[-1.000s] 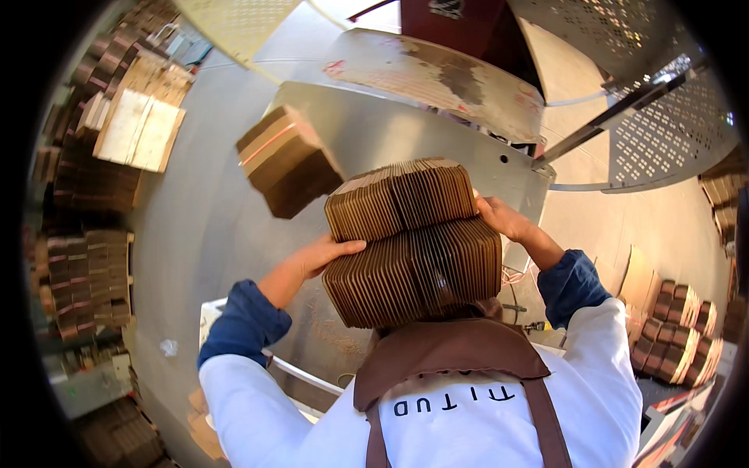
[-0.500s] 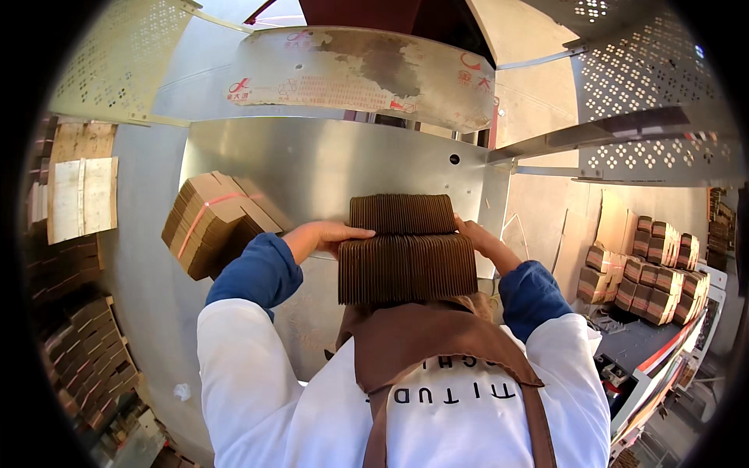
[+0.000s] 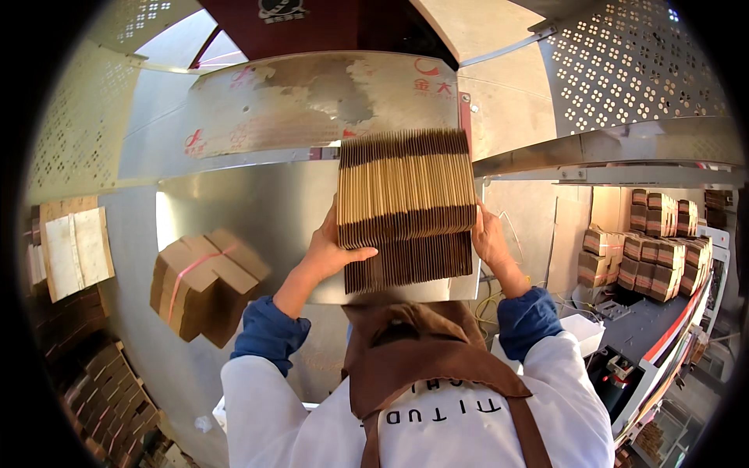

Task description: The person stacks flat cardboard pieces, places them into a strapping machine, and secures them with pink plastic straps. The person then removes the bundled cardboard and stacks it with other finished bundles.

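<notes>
Between my two hands is a thick stack of folded brown cardboard pieces [image 3: 406, 187], with their many edges facing up. It is held over the near part of a shiny metal table [image 3: 242, 203]. My left hand [image 3: 331, 246] grips its left side, the thumb lying across the near step of the stack. At the right side my right hand [image 3: 491, 238] presses with its fingers, partly hidden behind the cardboard. A bundle of brown cardboard tied with a pink strap [image 3: 201, 281] stands to the left of the stack, at the table's left edge.
A metal panel with red print [image 3: 273, 101] rises behind the table. Perforated metal guards [image 3: 632, 78] flank it. Strapped cardboard bundles [image 3: 651, 261] sit on a dark-topped machine at right. More cardboard stacks [image 3: 101, 390] and a pallet-like board [image 3: 78, 253] lie at far left.
Both hands have carried the cardboard stack away from my body and tilted it, so its lighter face now shows. The view has shifted too.
</notes>
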`<action>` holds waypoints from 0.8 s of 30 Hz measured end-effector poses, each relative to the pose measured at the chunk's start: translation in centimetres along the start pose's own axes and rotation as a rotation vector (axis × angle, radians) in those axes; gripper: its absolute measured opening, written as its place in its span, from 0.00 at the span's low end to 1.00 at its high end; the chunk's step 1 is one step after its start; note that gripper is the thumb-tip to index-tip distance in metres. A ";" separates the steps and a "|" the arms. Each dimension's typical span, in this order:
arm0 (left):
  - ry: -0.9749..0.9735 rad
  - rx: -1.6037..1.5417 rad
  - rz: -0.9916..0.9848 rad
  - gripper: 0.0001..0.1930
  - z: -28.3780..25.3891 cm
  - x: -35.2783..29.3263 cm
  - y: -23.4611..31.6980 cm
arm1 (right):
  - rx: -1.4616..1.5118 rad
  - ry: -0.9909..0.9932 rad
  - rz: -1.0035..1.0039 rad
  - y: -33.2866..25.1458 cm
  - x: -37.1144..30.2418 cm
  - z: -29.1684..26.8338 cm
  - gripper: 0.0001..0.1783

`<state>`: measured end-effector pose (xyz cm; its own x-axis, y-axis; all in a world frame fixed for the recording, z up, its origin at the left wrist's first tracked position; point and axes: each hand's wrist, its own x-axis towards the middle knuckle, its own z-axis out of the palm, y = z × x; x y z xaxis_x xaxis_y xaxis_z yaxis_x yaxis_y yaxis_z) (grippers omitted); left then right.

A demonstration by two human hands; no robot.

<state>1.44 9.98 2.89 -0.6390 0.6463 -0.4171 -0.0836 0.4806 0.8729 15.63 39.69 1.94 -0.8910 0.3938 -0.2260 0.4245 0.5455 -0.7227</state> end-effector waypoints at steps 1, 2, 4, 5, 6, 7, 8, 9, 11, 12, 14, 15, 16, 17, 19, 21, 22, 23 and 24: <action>0.038 -0.014 0.048 0.59 1.4 1.4 -0.5 | 0.033 0.073 -0.032 2.6 0.5 0.7 0.29; 0.078 -0.030 0.086 0.60 3.1 2.6 -1.4 | 0.069 0.137 -0.063 5.0 1.0 1.5 0.28; 0.166 0.129 0.120 0.59 6.4 5.1 -4.0 | 0.110 0.075 0.064 9.8 1.3 3.0 0.28; 0.217 0.186 0.134 0.59 7.6 5.6 -4.2 | 0.140 0.070 0.077 12.6 1.1 3.8 0.29; 0.283 0.247 0.154 0.59 8.5 6.2 -4.5 | 0.172 0.066 0.074 14.2 1.6 4.1 0.29; 0.306 0.333 0.171 0.58 8.6 6.1 -6.2 | 0.249 0.056 0.102 13.9 1.3 4.6 0.31; 0.330 0.320 0.132 0.58 9.1 5.5 -6.3 | 0.344 0.049 0.182 12.9 0.4 4.8 0.31; 0.354 0.308 0.094 0.58 9.7 4.9 -6.2 | 0.437 0.043 0.263 11.9 -0.5 4.8 0.32; 0.466 0.361 0.190 0.54 10.5 5.5 -6.5 | 0.577 0.065 0.212 13.1 -1.0 5.6 0.33; 0.465 0.270 0.143 0.53 10.8 5.7 -7.5 | 0.541 0.019 0.187 13.4 -1.7 6.0 0.32; 0.442 0.078 0.041 0.51 11.2 5.6 -9.1 | 0.510 -0.067 0.141 12.2 -3.5 6.4 0.42; 0.458 -0.053 -0.023 0.47 11.6 5.7 -9.3 | 0.416 -0.071 0.140 11.2 -3.7 6.3 0.48; 0.477 0.027 0.013 0.46 11.8 5.8 -9.3 | 0.323 -0.078 0.147 9.8 -3.8 5.9 0.55; 0.494 0.104 0.051 0.45 11.8 5.9 -9.2 | 0.226 0.012 0.142 9.6 -3.7 6.4 0.54; 0.498 0.303 0.130 0.42 11.6 5.5 -8.8 | 0.245 -0.064 0.211 8.8 -3.5 5.5 0.50; 0.491 0.352 0.175 0.42 11.7 5.4 -8.7 | 0.215 -0.104 0.266 8.4 -3.5 4.7 0.46; 0.488 0.373 0.200 0.42 11.8 5.6 -8.4 | 0.189 -0.124 0.300 8.4 -3.2 4.4 0.45; 0.478 0.294 0.163 0.43 11.8 5.5 -7.6 | 0.164 -0.144 0.334 8.3 -3.3 4.3 0.45; 0.484 0.310 0.165 0.43 12.1 5.6 -7.9 | 0.102 -0.054 0.282 8.7 -3.9 5.1 0.45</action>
<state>7.80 16.98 -9.36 -0.9065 0.4185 -0.0558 0.2269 0.5943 0.7716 21.97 39.13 -6.75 -0.7488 0.4778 -0.4593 0.6403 0.3424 -0.6876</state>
